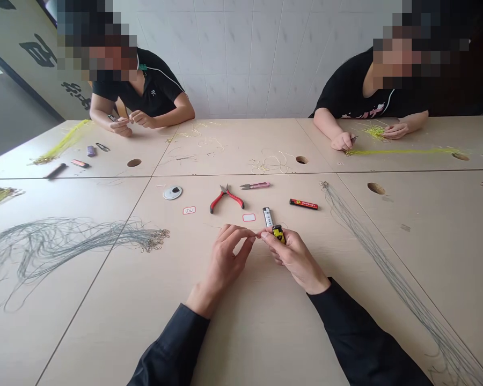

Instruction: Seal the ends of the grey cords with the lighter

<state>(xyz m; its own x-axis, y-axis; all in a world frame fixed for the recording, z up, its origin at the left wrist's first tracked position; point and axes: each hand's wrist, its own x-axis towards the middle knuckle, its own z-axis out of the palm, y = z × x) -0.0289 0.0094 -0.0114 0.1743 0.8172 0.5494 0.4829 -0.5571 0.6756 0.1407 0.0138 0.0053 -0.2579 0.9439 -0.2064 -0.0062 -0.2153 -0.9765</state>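
Observation:
My left hand (229,254) is closed in a pinch, thumb against forefinger, and what it holds is too small to make out. Right beside it, my right hand (292,254) is wrapped round a yellow and black lighter (279,234); its thumb and forefinger tips nearly meet the left fingertips. A white lighter (268,215) lies just beyond the right hand. Past the hands lie red-handled pliers (227,199), opened out, pink thread snips (255,185) and a red lighter (304,204).
Grey cord bundles with metal ends lie left (140,238) and right (370,244). A round metal disc (172,193) and small labels (189,210) sit on the table. Two people work opposite with yellow cords (402,152). The tabletop has seams and round holes (376,188).

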